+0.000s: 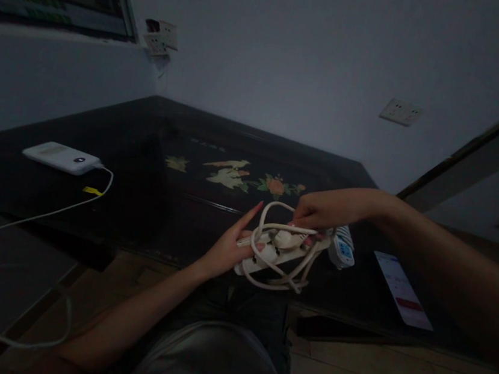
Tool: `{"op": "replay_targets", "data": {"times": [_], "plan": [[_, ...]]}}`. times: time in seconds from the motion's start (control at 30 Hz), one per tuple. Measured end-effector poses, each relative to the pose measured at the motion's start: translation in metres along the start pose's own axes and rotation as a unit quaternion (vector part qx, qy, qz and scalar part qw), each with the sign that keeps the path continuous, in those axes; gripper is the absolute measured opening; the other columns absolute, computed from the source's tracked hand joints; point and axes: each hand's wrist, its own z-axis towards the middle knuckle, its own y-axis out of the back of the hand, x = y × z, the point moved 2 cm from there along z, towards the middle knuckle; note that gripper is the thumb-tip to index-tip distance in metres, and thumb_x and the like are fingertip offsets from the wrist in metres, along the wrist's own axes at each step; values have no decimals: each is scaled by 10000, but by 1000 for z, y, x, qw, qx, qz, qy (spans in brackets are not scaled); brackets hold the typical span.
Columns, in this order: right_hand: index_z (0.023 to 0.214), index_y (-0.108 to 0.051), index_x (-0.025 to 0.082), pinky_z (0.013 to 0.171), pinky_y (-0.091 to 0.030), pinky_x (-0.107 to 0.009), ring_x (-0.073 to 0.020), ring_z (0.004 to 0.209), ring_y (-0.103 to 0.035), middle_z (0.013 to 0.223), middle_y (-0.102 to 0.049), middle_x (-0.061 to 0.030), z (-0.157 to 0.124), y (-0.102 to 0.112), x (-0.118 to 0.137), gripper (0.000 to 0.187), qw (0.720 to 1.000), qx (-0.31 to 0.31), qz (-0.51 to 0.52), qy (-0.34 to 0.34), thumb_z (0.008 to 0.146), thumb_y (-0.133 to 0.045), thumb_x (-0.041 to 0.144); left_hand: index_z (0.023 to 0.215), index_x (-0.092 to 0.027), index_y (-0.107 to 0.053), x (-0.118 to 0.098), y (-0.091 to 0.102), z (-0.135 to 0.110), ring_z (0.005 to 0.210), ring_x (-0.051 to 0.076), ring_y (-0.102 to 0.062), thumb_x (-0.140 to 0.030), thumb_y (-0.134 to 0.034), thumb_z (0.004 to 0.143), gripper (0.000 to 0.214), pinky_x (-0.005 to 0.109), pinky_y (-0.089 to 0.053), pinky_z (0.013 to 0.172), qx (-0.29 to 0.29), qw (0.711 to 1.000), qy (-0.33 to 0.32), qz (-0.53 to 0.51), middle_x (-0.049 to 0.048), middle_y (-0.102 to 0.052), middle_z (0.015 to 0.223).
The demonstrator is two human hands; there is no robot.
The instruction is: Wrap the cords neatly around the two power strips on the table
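A white power strip (pixel 262 262) lies slanted near the front edge of the dark table, with loops of its white cord (pixel 276 286) wound loosely around it. My left hand (pixel 228 248) grips the strip's left end, thumb raised and fingers over the top. On the strip's upper face sits a white plug (pixel 287 240). My right hand (pixel 314 212) is closed at the plug's cord end, fingertips pointing down; the hand and cord partly hide the grip. Just right of the strip is a white piece with a blue socket face (pixel 344 247) and coiled cord beside it.
A phone with a lit screen (pixel 403 291) lies at the right. On the left, a white device (pixel 62 157) has a thin white cable (pixel 41 210) with a yellow tag (pixel 93 191), hanging over the table edge. Wall sockets (pixel 401 112) are behind the table (pixel 208 230).
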Motion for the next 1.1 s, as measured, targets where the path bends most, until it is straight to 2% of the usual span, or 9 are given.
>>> {"op": "replay_targets", "data": {"times": [0.1,0.2,0.27,0.33,0.4,0.5,0.73,0.93,1.1], "plan": [[752,-684,128,570,-390,-235,-106,537,-493,602,-608,-10,0,0,9,452,996,-76,11,39,943,-388,410,1490,-238,-215,4,7,7,797,184,-657,-260,-728,737,911,282,-499,759,-35,999,-17,-25,65,-707,980],[1120,-621,127,688,-422,-261,-160,772,-555,921,-663,-64,4,-5,16,384,972,-209,-33,101,890,-517,416,1471,-230,-265,6,14,11,797,188,-668,-246,-727,740,864,270,-511,723,-70,995,-14,-62,76,-709,1015],[1306,-506,168,759,-416,-291,-202,904,-521,1066,-625,-89,9,-11,17,548,945,-273,-119,137,797,-659,303,1441,-234,-326,7,17,11,788,188,-675,-231,-744,721,833,264,-523,701,-84,993,1,-85,81,-707,1032],[1359,-467,206,772,-403,-310,-219,918,-483,1034,-602,-92,16,-17,14,624,918,-307,-196,159,766,-651,150,1403,-243,-386,8,19,10,772,193,-683,-228,-756,706,789,269,-539,674,-85,991,19,-105,87,-701,1060],[1357,-478,217,741,-398,-304,-206,854,-468,944,-565,-81,22,-19,8,600,901,-333,-219,171,782,-569,72,1386,-267,-403,8,18,8,752,205,-691,-242,-752,711,760,287,-556,634,-73,990,36,-120,91,-690,1098],[1302,-533,192,673,-388,-277,-172,752,-449,853,-471,-45,23,-18,0,508,883,-385,-188,190,802,-540,103,1379,-280,-400,6,15,4,716,219,-696,-254,-746,718,746,303,-568,570,-45,990,54,-124,96,-681,1118],[1119,-642,137,613,-334,-267,-159,694,-407,746,-381,-2,14,-27,-8,329,842,-450,-168,245,814,-524,161,1249,-179,-553,-2,15,-3,657,183,-671,-304,-759,692,606,272,-551,535,-11,993,93,-69,109,-703,1025],[1049,-639,127,615,-331,-272,-169,713,-409,743,-415,-11,9,-38,-23,266,837,-457,-173,246,825,-516,198,1063,-153,-674,-10,18,-2,807,162,-658,-279,-774,657,436,212,-508,683,-15,998,67,-3,63,-720,968],[1013,-626,135,649,-372,-273,-173,752,-447,787,-466,-34,7,-42,-19,203,859,-436,-166,210,872,-502,213,1024,-146,-690,-10,11,-3,810,184,-670,-260,-770,665,386,251,-507,720,102,988,111,26,79,-725,947]]}}
